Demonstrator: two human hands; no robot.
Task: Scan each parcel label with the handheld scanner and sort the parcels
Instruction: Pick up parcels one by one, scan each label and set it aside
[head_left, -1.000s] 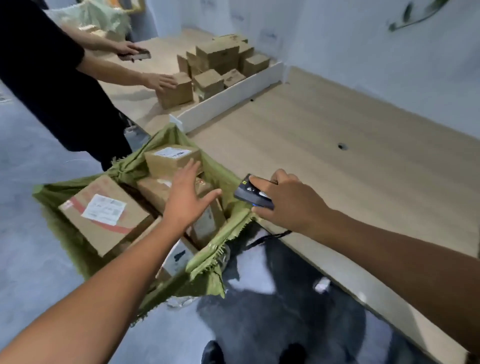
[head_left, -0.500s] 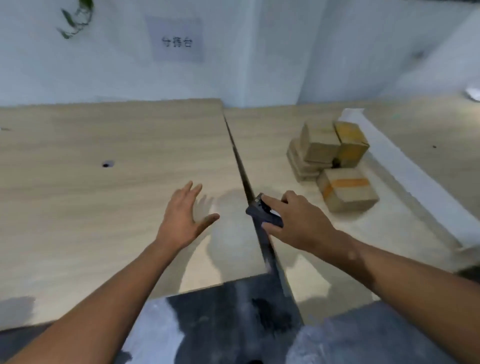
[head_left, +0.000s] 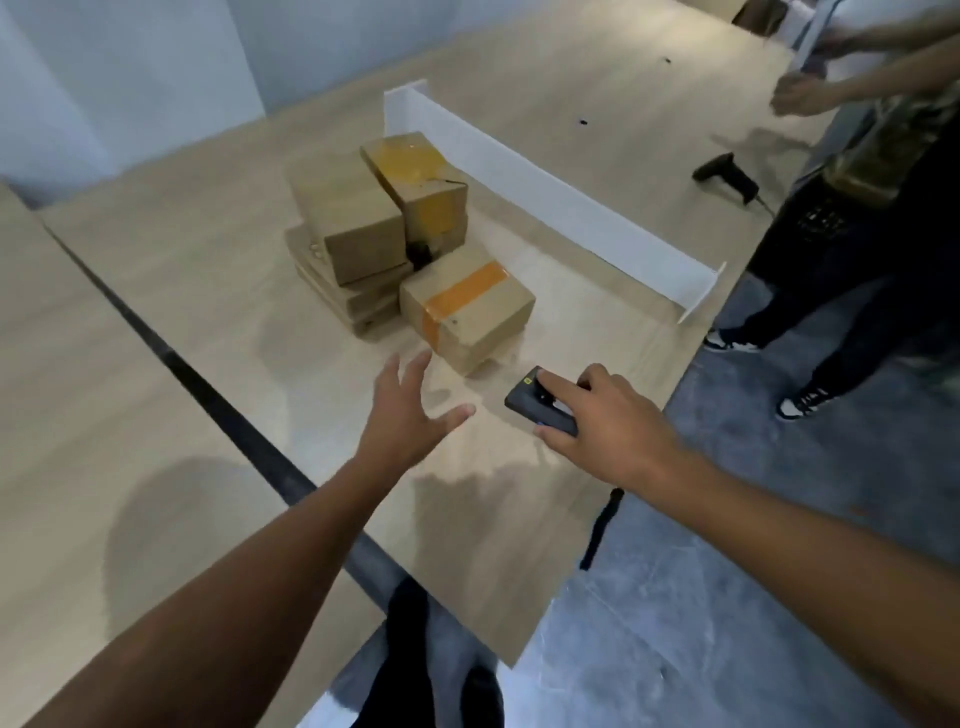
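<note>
At the table's near edge, handheld scanner (head_left: 523, 399): a dark flat unit in the right hand, held over the wood just beside the nearest parcel; whether it touches the table cannot be told.
Right hand (head_left: 610, 423): fingers wrapped round the scanner, forefinger laid along its top.
Left hand (head_left: 410, 415): fingers spread wide and straight, holding nothing, tips just short of the orange-taped parcel.
Orange-taped parcel (head_left: 470, 306): a brown box flat on the table (head_left: 208, 249), nearest the hands.
Parcel stack (head_left: 353, 223): brown boxes piled behind it, a yellow-taped box (head_left: 423, 182) leaning on top at the right.
White divider (head_left: 550, 200): a low upright board across the table beyond the parcels.
Dark gap (head_left: 208, 384): the seam between the two tabletops, left of both hands.
Second scanner (head_left: 727, 176): a dark pistol-shaped one lying past the divider, beside a standing person (head_left: 852, 218).
Change from half a second ago: the view has swung right; both hands have crossed the seam onto the parcel table, the left one having left the bare left tabletop; the parcels sit closer and more central; the wall sign is gone from view; the standing person has come in.
Writing: a small yellow mark near the handheld scanner's far end, too small to read; any print on the parcels is blurred.
</note>
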